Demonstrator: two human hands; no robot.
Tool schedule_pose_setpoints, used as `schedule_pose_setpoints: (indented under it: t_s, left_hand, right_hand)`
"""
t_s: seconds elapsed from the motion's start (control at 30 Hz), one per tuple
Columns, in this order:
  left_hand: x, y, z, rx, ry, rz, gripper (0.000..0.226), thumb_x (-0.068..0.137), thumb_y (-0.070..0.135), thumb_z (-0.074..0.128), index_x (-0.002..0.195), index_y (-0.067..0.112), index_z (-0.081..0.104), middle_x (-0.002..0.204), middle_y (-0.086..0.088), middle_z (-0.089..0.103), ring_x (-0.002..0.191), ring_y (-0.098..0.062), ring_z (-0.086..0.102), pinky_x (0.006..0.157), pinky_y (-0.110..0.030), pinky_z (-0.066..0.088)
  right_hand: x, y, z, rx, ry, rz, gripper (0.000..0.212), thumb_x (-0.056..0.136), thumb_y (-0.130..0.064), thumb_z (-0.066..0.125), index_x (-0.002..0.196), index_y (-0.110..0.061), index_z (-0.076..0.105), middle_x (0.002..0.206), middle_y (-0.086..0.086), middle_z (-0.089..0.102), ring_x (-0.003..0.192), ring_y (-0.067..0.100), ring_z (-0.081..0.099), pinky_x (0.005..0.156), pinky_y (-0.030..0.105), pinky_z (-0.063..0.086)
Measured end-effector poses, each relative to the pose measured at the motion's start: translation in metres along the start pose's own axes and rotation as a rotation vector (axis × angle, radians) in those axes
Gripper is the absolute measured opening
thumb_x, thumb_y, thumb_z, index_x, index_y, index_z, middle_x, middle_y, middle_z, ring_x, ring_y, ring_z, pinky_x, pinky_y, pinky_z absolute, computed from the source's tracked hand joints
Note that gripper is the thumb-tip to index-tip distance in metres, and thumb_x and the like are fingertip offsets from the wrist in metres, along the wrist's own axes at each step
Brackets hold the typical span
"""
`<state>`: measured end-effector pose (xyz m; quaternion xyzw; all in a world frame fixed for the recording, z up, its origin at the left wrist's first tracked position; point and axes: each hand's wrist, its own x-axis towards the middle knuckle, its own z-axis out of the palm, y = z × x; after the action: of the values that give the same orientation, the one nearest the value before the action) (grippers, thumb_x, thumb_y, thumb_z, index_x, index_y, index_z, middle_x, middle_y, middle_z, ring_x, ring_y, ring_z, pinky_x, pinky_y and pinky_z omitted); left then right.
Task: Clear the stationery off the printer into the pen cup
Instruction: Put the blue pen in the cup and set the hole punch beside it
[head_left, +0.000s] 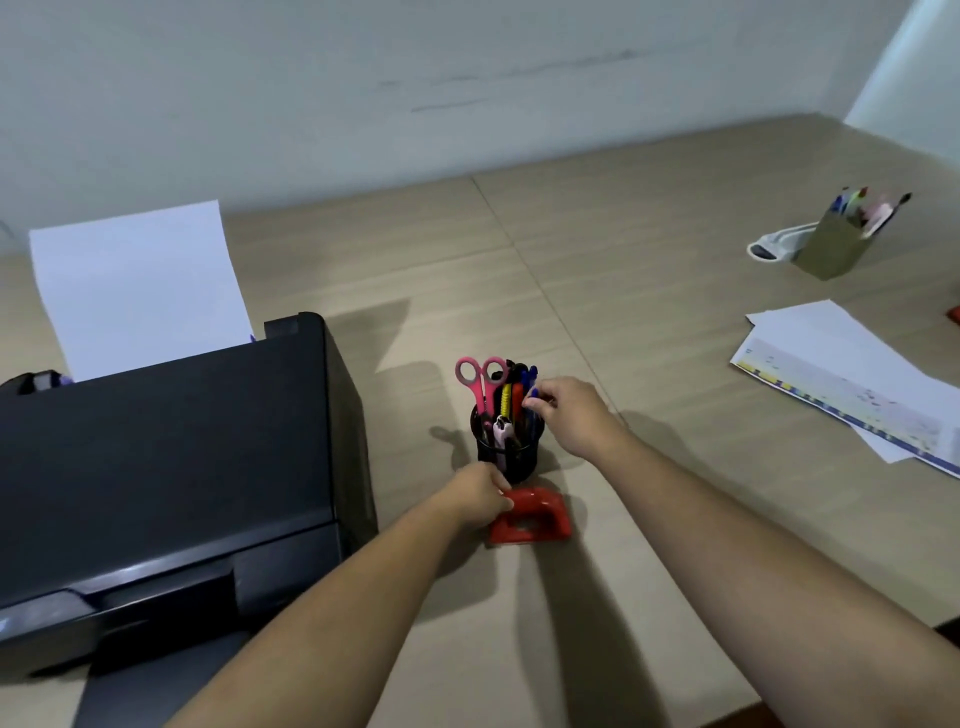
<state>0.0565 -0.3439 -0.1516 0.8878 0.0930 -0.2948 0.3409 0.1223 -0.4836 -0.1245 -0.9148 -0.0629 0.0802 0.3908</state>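
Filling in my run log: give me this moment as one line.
right hand: pinching blue pen in pen cup | left hand: on red hole punch | printer top: no stationery visible

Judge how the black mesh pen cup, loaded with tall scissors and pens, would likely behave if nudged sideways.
The pen cup is narrow and its pink scissors stand well above the rim, so it probably tips easily. Thin mesh suggests it is light and may slide on the smooth desk. The left hand at its base might steady it.

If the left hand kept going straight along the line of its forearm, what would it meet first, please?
Most likely the black mesh pen cup: the left hand points up and slightly right, with the cup's base just beyond its fingers. The red hole punch already sits at its fingertips; depth is uncertain.
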Motion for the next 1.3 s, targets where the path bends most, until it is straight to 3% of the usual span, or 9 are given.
schedule_pose_setpoints:
  t_s: [0.07, 0.13, 0.27, 0.4, 0.47, 0.53, 0.63, 0.8, 1.3]
  left_hand:
    - [0.001, 0.001, -0.004, -0.008, -0.002, -0.019, 0.010, 0.086, 0.015, 0.059, 0.081, 0.007, 0.064, 0.094, -0.017, 0.064, 0.084, -0.023, 0.061, 0.087, -0.032, 0.048]
    - [0.002, 0.002, -0.008, -0.040, 0.046, -0.043, 0.024, 0.087, 0.017, 0.055, 0.102, 0.001, 0.065, 0.106, -0.021, 0.066, 0.096, -0.031, 0.063, 0.087, -0.034, 0.049]
    - [0.006, 0.004, -0.020, -0.349, 0.211, -0.200, 0.037, 0.079, 0.004, 0.048, 0.113, -0.010, 0.056, 0.094, -0.027, 0.064, 0.070, -0.031, 0.057, 0.070, -0.047, 0.056]
    - [0.013, 0.008, -0.036, -0.476, 0.423, -0.218, 0.034, 0.082, 0.011, 0.044, 0.114, 0.000, 0.045, 0.110, -0.028, 0.062, 0.101, -0.044, 0.061, 0.085, -0.053, 0.053]
    - [0.019, 0.008, -0.041, -0.478, 0.423, -0.197, 0.018, 0.080, 0.005, 0.044, 0.093, 0.000, 0.055, 0.091, -0.030, 0.061, 0.082, -0.045, 0.062, 0.078, -0.055, 0.053]
    - [0.023, 0.009, -0.040, -0.529, 0.370, -0.190, 0.019, 0.077, -0.001, 0.039, 0.072, 0.007, 0.056, 0.065, -0.022, 0.052, 0.051, -0.030, 0.047, 0.057, -0.046, 0.048]
    - [0.027, 0.011, -0.037, -0.674, 0.337, -0.199, 0.024, 0.087, 0.005, 0.039, 0.096, 0.011, 0.060, 0.073, -0.013, 0.058, 0.047, -0.021, 0.047, 0.050, -0.025, 0.039]
    - [0.039, 0.014, -0.038, -0.756, 0.371, -0.178, 0.013, 0.088, 0.009, 0.046, 0.094, 0.014, 0.056, 0.072, -0.008, 0.059, 0.056, -0.017, 0.055, 0.050, -0.029, 0.052]
    - [0.113, 0.013, -0.108, -0.797, 0.475, -0.255, 0.029, 0.087, -0.006, 0.052, 0.069, 0.017, 0.050, 0.080, -0.015, 0.062, 0.047, -0.020, 0.055, 0.036, -0.022, 0.050]
  right_hand:
    - [0.000, 0.000, 0.006, -0.010, 0.023, 0.018, 0.017, 0.089, -0.020, 0.059, 0.084, -0.007, 0.069, 0.069, 0.000, 0.059, 0.064, 0.015, 0.051, 0.057, 0.023, 0.032]
    - [0.003, -0.001, 0.009, -0.018, 0.084, 0.035, 0.017, 0.084, -0.023, 0.066, 0.072, -0.012, 0.065, 0.059, -0.005, 0.052, 0.056, 0.011, 0.047, 0.053, 0.023, 0.031]
    - [0.005, 0.000, 0.012, 0.024, 0.218, 0.136, 0.040, 0.073, -0.029, 0.077, 0.056, -0.019, 0.042, 0.058, -0.005, 0.050, 0.056, 0.013, 0.047, 0.050, 0.025, 0.032]
    - [0.003, 0.008, 0.006, 0.159, 0.131, 0.197, 0.033, 0.074, -0.032, 0.076, 0.066, -0.017, 0.047, 0.069, -0.001, 0.057, 0.066, 0.021, 0.057, 0.053, 0.025, 0.039]
    - [-0.002, 0.012, 0.006, 0.243, 0.120, 0.252, 0.032, 0.073, -0.037, 0.074, 0.078, -0.015, 0.051, 0.078, 0.003, 0.063, 0.069, 0.022, 0.062, 0.059, 0.027, 0.044]
    - [-0.006, 0.016, 0.009, 0.298, 0.055, 0.328, 0.027, 0.079, -0.035, 0.068, 0.084, -0.015, 0.051, 0.076, 0.005, 0.065, 0.060, 0.018, 0.064, 0.055, 0.027, 0.045]
    - [-0.006, 0.021, 0.019, 0.405, -0.075, 0.396, 0.014, 0.089, -0.017, 0.058, 0.084, -0.011, 0.047, 0.059, 0.008, 0.063, 0.042, 0.014, 0.059, 0.039, 0.024, 0.041]
    - [0.006, 0.025, 0.026, 0.566, -0.041, 0.432, 0.017, 0.092, -0.011, 0.055, 0.078, -0.013, 0.045, 0.056, 0.012, 0.060, 0.039, 0.015, 0.057, 0.037, 0.023, 0.043]
    - [0.116, -0.005, 0.038, 0.474, -0.066, 0.358, 0.016, 0.092, -0.011, 0.056, 0.080, -0.011, 0.045, 0.055, 0.013, 0.058, 0.040, 0.018, 0.056, 0.040, 0.027, 0.048]
